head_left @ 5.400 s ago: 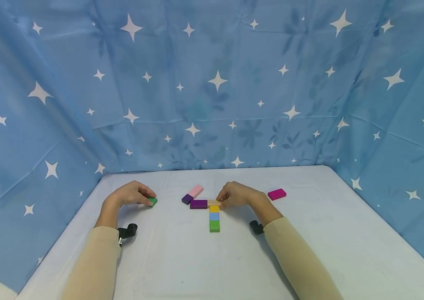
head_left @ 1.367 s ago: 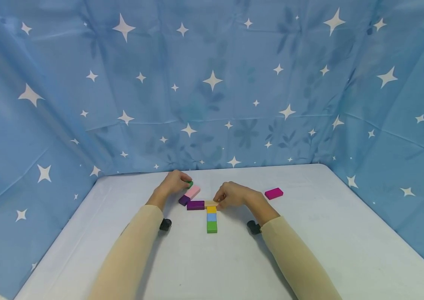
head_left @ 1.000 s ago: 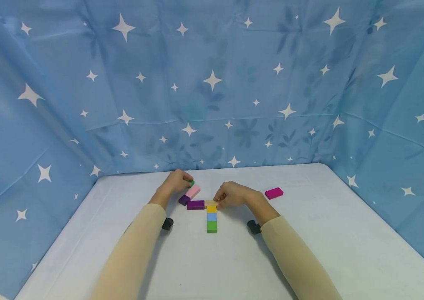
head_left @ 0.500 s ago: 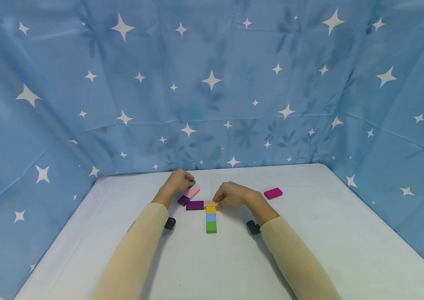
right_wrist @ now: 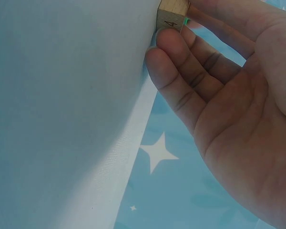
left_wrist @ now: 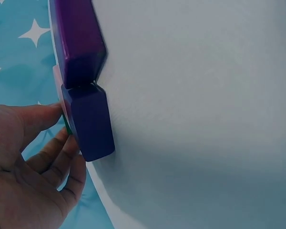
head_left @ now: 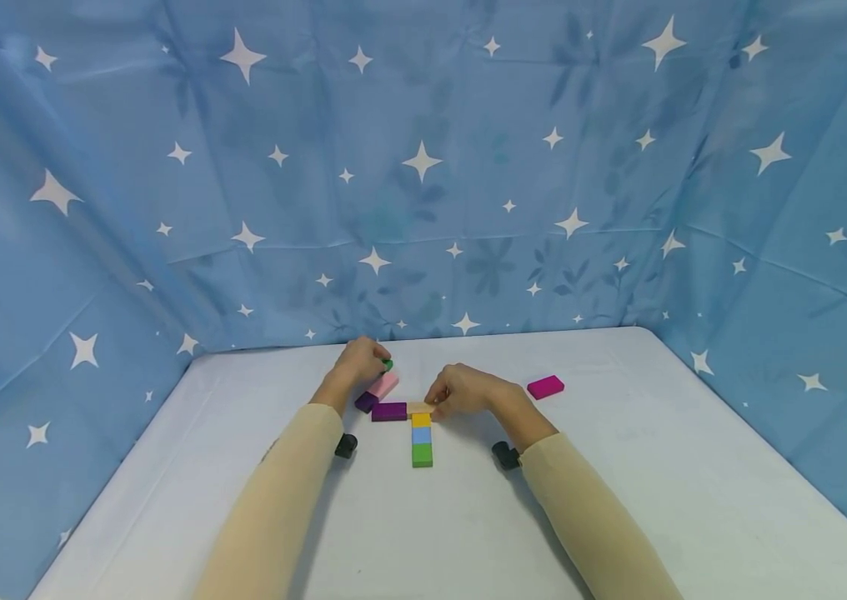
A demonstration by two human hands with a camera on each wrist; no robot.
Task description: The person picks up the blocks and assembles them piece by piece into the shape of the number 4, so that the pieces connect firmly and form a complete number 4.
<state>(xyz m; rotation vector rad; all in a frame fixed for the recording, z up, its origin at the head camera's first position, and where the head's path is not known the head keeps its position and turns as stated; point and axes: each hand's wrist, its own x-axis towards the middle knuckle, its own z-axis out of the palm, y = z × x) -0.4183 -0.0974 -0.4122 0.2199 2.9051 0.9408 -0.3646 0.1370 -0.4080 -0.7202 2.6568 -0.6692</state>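
Observation:
My left hand pinches a small green block at the far end of a pink block. Fingers cover most of that green block. A dark purple block adjoins the pink one at a slant, and its corner meets a longer purple block. With thumb and fingers my right hand holds a plain wooden block at the purple block's right end. In the right wrist view the wooden block has a mark like a 4. Yellow, blue and green blocks run nearward below it.
A magenta block lies alone to the right of my right hand. Everything rests on a white-covered table. A blue star-patterned curtain stands behind the table and along both sides.
My left hand has carried the green block from the left side over to the pink block's far end, then edged slightly right. My right hand stays at the wooden block.

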